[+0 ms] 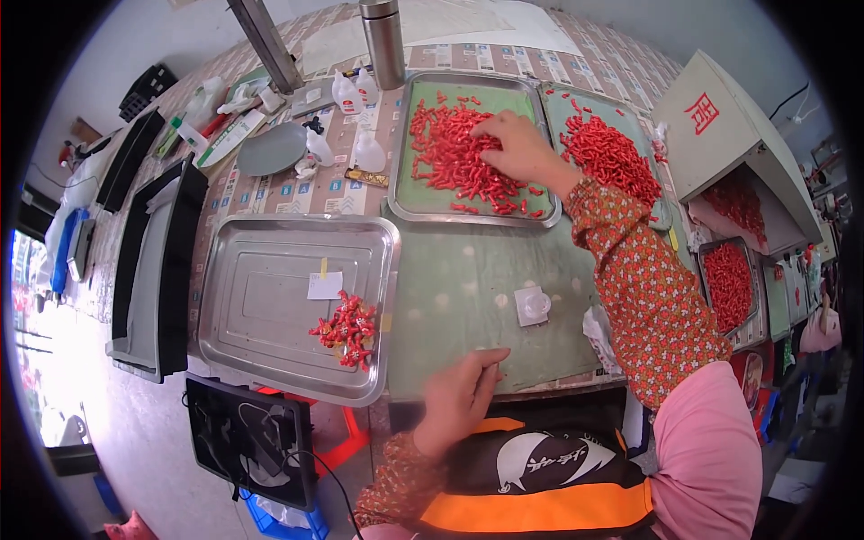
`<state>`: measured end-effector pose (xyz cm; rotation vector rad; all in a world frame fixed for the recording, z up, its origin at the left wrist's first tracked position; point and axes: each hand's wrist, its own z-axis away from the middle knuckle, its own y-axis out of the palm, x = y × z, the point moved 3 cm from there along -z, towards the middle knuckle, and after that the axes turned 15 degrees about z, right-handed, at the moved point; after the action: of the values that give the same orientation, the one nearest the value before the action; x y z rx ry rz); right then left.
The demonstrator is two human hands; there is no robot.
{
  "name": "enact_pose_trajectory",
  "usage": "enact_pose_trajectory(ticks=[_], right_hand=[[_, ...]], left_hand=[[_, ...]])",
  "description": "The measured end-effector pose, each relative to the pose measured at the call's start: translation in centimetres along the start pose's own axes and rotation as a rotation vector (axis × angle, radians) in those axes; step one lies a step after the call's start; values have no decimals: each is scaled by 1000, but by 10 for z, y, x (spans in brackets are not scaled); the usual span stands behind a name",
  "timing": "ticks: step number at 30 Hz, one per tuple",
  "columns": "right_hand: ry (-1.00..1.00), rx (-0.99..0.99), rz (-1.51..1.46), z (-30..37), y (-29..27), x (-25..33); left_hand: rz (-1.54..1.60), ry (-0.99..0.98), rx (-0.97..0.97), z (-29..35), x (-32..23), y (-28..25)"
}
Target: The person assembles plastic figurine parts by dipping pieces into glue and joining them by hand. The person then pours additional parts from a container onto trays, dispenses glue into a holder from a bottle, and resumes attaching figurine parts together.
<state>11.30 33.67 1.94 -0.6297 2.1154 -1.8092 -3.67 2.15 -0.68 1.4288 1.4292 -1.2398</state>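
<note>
My right hand [524, 151] reaches over a heap of small red pieces [450, 148] on a green-lined metal tray [479, 214]. Its thumb and forefinger are apart, with the fingertips on the pieces. My left hand [459, 400] is near the table's front edge, above my lap, its fingers curled together and partly blurred; whatever they may hold is too small to make out. Between my hands and the heap, a small clear round plastic part [536, 306] sits on a white square on the green work surface [450, 315].
To the left, a metal tray [243, 346] holds a white paper slip [325, 286] and a small cluster of red pieces [347, 331]. More red pieces [610, 157] lie at right, beside a pale cabinet [720, 126]. White bottles [369, 153] and a steel flask [383, 45] stand behind.
</note>
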Motion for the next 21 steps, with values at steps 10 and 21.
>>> enact_pose_trajectory(ticks=[10, 21], right_hand=[[-222, -213, 1, 67, -20, 21], [330, -587, 193, 262, -62, -99]], left_hand=[[-17, -84, -7, -1, 1, 2], [-4, -230, -125, -3, -2, 15]])
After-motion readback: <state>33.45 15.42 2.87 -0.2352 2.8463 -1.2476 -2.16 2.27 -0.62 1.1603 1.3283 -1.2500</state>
